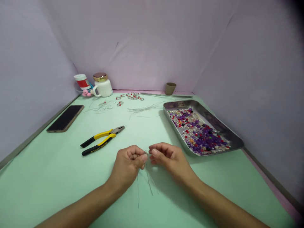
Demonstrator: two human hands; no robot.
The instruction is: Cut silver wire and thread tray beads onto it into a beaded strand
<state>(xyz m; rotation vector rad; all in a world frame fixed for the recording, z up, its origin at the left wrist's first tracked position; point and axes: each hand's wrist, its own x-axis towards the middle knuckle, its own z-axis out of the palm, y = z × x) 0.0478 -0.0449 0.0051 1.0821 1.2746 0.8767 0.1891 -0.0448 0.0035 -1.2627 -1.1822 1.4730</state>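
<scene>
Near the front middle of the table, my left hand [130,163] is closed in a pinch on a thin wire [148,180]. A small loop of the wire shows above the thumb tip, and its loose ends hang down below the fingers. My right hand [169,158] is just to the right of the loop, fingers loosely curved, with thumb and fingertips slightly apart. Nothing can be made out between them. Whether a fingertip touches the loop is too fine to see. Combination pliers [102,139] with yellow and black handles lie to the left, beyond my left hand.
A metal tray [223,128] of mixed beads stands at right. A phone [66,117] lies at left. Farther back are cut wires [144,108], beaded wire pieces [134,96], a lidded white mug [103,87], a red-and-white tub [82,82] and a brown cup [170,89].
</scene>
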